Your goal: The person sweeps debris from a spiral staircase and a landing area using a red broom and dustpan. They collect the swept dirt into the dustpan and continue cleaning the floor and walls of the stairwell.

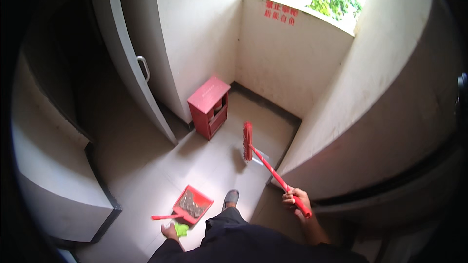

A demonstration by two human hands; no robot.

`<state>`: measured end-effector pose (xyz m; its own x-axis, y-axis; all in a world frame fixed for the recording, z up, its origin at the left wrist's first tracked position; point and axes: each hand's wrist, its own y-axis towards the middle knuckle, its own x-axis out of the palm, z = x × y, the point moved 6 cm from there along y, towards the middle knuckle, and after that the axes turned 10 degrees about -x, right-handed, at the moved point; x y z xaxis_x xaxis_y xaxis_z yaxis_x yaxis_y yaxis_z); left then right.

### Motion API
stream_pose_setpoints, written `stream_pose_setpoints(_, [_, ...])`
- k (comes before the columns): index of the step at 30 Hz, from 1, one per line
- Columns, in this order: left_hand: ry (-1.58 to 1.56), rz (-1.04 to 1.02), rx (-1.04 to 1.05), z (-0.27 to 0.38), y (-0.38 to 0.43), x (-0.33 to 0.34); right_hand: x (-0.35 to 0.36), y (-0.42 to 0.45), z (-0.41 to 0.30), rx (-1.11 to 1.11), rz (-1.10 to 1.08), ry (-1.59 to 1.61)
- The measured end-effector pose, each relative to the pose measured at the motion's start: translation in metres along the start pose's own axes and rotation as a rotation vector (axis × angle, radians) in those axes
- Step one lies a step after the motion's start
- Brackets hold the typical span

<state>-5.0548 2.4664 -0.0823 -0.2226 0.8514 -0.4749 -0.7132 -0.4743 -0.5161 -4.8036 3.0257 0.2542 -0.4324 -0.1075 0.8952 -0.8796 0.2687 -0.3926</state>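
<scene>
My right hand [297, 200] grips the red-and-white-striped handle of a red broom [268, 166] near its end. The broom head [248, 141] is raised off the tiles, its bristles facing left and a shadow beneath it. Low on the left, my left hand [169, 231] holds a crumpled lime-green cloth [181, 229]. Just beyond that hand lies a red plastic dustpan [208, 206], with grey-brown dirt and debris [193, 204] in its pan. The dustpan's short handle [162, 217] points left, apart from my fingers.
A red fire extinguisher box [208, 95], with cylinders inside, stands against the wall. The low parapet wall [289, 54] bears red writing beneath an opening. On the left, a door [128, 54] with a metal handle [144, 68] stands ajar. A wall corner [113, 210] juts in at lower left.
</scene>
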Motion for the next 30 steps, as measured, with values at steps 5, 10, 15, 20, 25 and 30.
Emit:
stream_pose_setpoints(5, [0.881,-0.201,0.1,-0.005,-0.049,0.041,0.03,0.106,-0.042,0.025,-0.011,-0.051])
stream_pose_setpoints(10, [0.516,-0.27,0.459,0.119,-0.04,0.201,0.048,0.193,-0.092,0.019,0.001,-0.022])
stream_pose_setpoints(15, [0.048,-0.65,0.222,0.305,-0.087,0.378,0.059,0.25,-0.126,-0.041,0.007,-0.026])
stream_pose_setpoints(20, [-0.067,-0.946,-0.123,0.429,-0.18,0.513,0.044,0.311,-0.178,-0.064,0.09,-0.04])
stream_pose_setpoints(25, [-0.367,-1.207,-0.234,0.523,-0.229,0.618,0.056,0.344,-0.229,-0.092,-0.019,-0.072])
stream_pose_setpoints(30, [-0.294,-1.193,-0.476,0.532,-0.226,0.726,0.07,0.377,-0.267,-0.099,-0.001,-0.036])
